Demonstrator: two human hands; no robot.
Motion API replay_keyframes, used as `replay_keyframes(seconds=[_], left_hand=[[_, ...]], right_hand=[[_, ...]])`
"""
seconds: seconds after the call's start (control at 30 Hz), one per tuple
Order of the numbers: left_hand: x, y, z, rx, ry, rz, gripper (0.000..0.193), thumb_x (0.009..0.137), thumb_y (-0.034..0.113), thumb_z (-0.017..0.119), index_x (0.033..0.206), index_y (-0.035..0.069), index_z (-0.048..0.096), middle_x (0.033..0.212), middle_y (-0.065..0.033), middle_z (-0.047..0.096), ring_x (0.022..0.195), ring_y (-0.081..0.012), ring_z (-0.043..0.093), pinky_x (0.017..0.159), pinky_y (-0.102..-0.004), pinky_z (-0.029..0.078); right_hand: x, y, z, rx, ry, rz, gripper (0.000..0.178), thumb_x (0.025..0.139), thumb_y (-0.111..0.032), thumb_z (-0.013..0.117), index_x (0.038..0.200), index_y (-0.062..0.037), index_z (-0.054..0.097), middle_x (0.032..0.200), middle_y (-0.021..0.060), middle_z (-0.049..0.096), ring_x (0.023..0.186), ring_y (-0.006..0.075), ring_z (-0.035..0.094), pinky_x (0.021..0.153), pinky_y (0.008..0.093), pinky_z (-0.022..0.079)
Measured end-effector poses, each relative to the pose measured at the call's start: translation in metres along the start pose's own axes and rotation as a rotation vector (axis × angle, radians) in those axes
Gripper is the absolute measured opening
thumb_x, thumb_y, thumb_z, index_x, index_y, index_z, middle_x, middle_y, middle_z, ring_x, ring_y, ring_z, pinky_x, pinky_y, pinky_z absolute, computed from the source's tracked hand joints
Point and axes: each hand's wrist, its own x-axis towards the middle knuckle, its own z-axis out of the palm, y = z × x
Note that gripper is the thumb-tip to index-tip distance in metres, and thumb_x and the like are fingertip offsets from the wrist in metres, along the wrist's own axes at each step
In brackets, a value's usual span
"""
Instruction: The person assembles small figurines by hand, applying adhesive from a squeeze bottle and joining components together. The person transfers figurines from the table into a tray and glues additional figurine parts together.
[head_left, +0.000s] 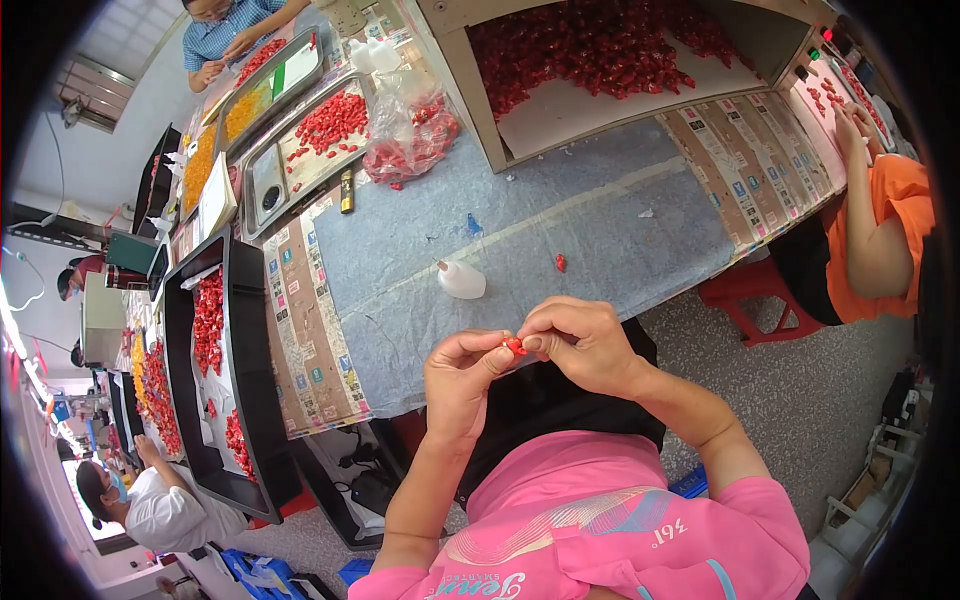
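Observation:
Between the fingertips of both my hands, just off the table's front edge, is a small shiny red piece point(513, 345) with a hint of orange; its exact kind is too small to tell. My left hand point(462, 377) pinches it from the left with thumb and forefinger. From the other side my right hand point(583, 343) grips it the same way. A second small red piece point(560, 263) lies alone on the blue-grey table cover point(620, 225). Left of it, a white squeeze bottle point(462, 280) with a thin nozzle lies beyond my hands.
At the back, an open box point(590, 125) holds a heap of red pieces. A plastic bag point(412, 140) and a metal tray point(365, 95) with more stand at back left. A black tray point(255, 390) is at left. Co-workers sit around; one in an orange shirt point(893, 240) is at right.

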Motion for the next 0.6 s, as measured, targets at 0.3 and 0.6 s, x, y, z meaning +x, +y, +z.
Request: replay_keyframes(seconds=[0.3, 0.6], left_hand=[[-0.0010, -0.0010, -0.0004, -0.014, -0.011, 0.038, 0.015, 0.078, -0.008, 0.067, 0.089, 0.000, 0.064, 0.094, -0.0133, 0.066, 0.086, -0.0185, 0.065, 0.078, -0.0299, 0.055], [-0.0096, -0.0013, -0.0011, -0.002, -0.064, 0.155, 0.020, 0.077, -0.011, 0.066, 0.093, 0.000, 0.062, 0.101, -0.0134, 0.063, 0.091, -0.0186, 0.063, 0.082, -0.0289, 0.053]], right_hand=[[-0.0007, 0.0020, -0.0006, -0.036, -0.009, -0.075, 0.007, 0.078, 0.003, 0.066, 0.085, 0.0002, 0.064, 0.080, 0.0088, 0.063, 0.066, 0.0171, 0.062, 0.057, 0.0263, 0.048], [-0.0036, -0.0058, -0.0009, -0.065, -0.032, -0.192, 0.012, 0.076, 0.002, 0.069, 0.087, -0.0021, 0.066, 0.082, 0.0079, 0.063, 0.072, 0.0185, 0.063, 0.060, 0.0273, 0.050]])
